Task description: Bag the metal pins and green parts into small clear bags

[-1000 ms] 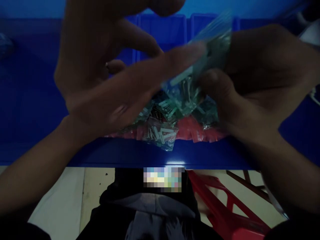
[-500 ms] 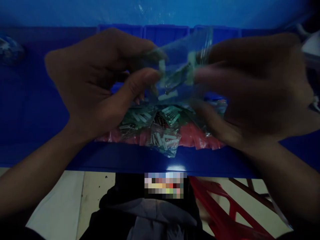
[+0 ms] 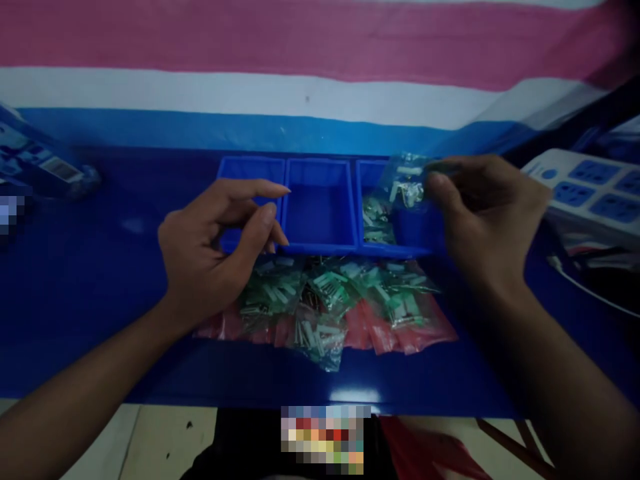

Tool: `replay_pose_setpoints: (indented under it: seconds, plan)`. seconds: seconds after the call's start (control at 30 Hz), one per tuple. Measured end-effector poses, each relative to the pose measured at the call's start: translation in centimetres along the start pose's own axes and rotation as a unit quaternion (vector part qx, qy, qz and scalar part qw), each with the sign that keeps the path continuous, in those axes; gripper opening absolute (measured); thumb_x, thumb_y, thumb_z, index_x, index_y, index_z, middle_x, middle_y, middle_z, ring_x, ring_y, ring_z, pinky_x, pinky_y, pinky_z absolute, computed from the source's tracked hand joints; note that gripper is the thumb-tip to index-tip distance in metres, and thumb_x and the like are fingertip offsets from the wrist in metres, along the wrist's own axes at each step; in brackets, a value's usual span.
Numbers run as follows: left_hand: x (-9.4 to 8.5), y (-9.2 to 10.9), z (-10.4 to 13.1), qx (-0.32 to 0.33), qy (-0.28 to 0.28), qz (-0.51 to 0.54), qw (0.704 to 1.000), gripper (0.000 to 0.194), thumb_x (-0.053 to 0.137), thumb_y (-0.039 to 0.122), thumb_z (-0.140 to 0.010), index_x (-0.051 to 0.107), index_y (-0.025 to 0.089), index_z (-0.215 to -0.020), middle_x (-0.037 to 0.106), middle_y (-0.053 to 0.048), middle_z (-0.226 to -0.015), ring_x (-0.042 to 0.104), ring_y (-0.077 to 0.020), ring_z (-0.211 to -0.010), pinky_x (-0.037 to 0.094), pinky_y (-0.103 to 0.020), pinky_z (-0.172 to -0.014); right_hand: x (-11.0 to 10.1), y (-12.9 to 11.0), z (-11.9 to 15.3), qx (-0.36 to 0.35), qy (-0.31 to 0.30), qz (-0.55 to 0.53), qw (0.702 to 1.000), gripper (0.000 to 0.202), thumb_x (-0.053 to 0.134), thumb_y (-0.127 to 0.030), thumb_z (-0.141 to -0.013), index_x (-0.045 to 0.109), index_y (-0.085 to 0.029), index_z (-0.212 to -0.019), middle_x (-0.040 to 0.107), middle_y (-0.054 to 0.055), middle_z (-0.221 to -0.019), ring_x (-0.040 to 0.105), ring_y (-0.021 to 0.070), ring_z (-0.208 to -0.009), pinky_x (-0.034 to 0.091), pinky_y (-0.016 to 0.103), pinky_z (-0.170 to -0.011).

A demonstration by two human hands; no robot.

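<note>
Between the thumb and fingers of my right hand [image 3: 487, 213] hangs a small clear bag [image 3: 407, 183] with white pieces and metal bits inside, over the right blue bin [image 3: 415, 250]. Similar small bags [image 3: 376, 223] lie in that bin's left part. My left hand [image 3: 220, 243] is held with thumb and fingers apart and nothing between them, in front of the left blue bin [image 3: 253, 167]. The middle blue bin [image 3: 320, 207] stands between these two. Below the bins, several clear bags [image 3: 317, 337] of white plugs and screws lie on red plastic [image 3: 357, 327].
A white power strip [image 3: 590, 190] lies at the right, with a white cable [image 3: 590, 287] near it. At the left is a blue printed package [image 3: 40, 157]. The blue table's front edge [image 3: 170, 400] runs below, with a red stool [image 3: 430, 453] beneath.
My left hand has let go of the clear bag. My right hand has carried it to the right bin. The view has tilted up, showing more of the striped backdrop.
</note>
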State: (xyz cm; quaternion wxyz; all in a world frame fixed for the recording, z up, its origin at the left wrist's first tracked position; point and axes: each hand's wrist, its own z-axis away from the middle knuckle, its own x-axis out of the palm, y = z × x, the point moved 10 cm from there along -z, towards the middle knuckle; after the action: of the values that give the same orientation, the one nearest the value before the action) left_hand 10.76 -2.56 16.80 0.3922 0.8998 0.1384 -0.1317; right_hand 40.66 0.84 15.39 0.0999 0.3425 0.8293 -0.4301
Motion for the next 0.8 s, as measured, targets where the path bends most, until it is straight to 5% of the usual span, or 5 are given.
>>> replay_pose_setpoints:
  seconds: [0.13,0.33,0.43,0.63,0.8]
  plan:
    - [-0.3,0.2,-0.2,0.012,0.017,-0.018,1.0,0.021,0.068,0.013,-0.099,0.075,0.019,-0.118,0.075,0.007,-0.076,0.073,-0.0036,-0.066,0.06,-0.01,-0.066,0.1,2.0,-1.0,0.007,-0.039,0.04,0.998,0.028,0.076,-0.032,-0.091,0.078,-0.021,-0.117,0.075,0.0,-0.079,0.062,0.0135,-0.064,0.047,0.029,-0.063]
    - [-0.5,0.7,-0.3,0.041,0.015,-0.045,0.998,0.019,0.068,0.012,-0.099,0.075,0.017,-0.115,0.075,0.007,-0.074,0.073,-0.0025,-0.066,0.059,-0.006,-0.066,0.0,-0.4,-0.7,-0.092,-0.017,0.139,0.986,0.027,0.066,-0.038,-0.1,0.078,-0.023,-0.118,0.08,0.008,-0.114,0.068,0.0243,-0.102,0.05,0.047,-0.098]
    - [-0.4,1.0,-0.3,0.06,0.011,-0.056,0.997,0.018,0.067,0.011,-0.098,0.076,0.018,-0.113,0.075,0.007,-0.074,0.072,-0.0024,-0.065,0.057,-0.005,-0.063,1.8,-2.5,0.4,-0.156,-0.082,0.155,0.972,0.028,0.061,-0.04,-0.102,0.081,-0.022,-0.1,0.082,0.006,-0.102,0.069,0.0262,-0.105,0.051,0.049,-0.101]
    - [0.1,1.1,-0.2,0.076,-0.005,-0.042,0.996,0.019,0.066,0.007,-0.098,0.075,0.017,-0.112,0.073,0.005,-0.071,0.074,-0.0062,-0.066,0.058,-0.012,-0.061,5.1,-1.3,2.5,-0.179,-0.236,0.202,0.933,0.052,0.047,-0.058,-0.106,0.072,-0.023,-0.136,0.075,0.012,-0.132,0.05,0.0459,-0.146,0.041,0.076,-0.112]
    - [0.7,1.2,0.2,0.107,-0.028,-0.076,0.991,0.017,0.064,0.01,-0.101,0.073,0.018,-0.114,0.073,0.006,-0.072,0.075,-0.0084,-0.07,0.057,-0.016,-0.061,5.0,-1.2,2.7,-0.187,-0.279,0.205,0.919,0.052,0.038,-0.055,-0.11,0.07,-0.026,-0.137,0.067,0.011,-0.147,0.036,0.0468,-0.158,0.027,0.086,-0.119]
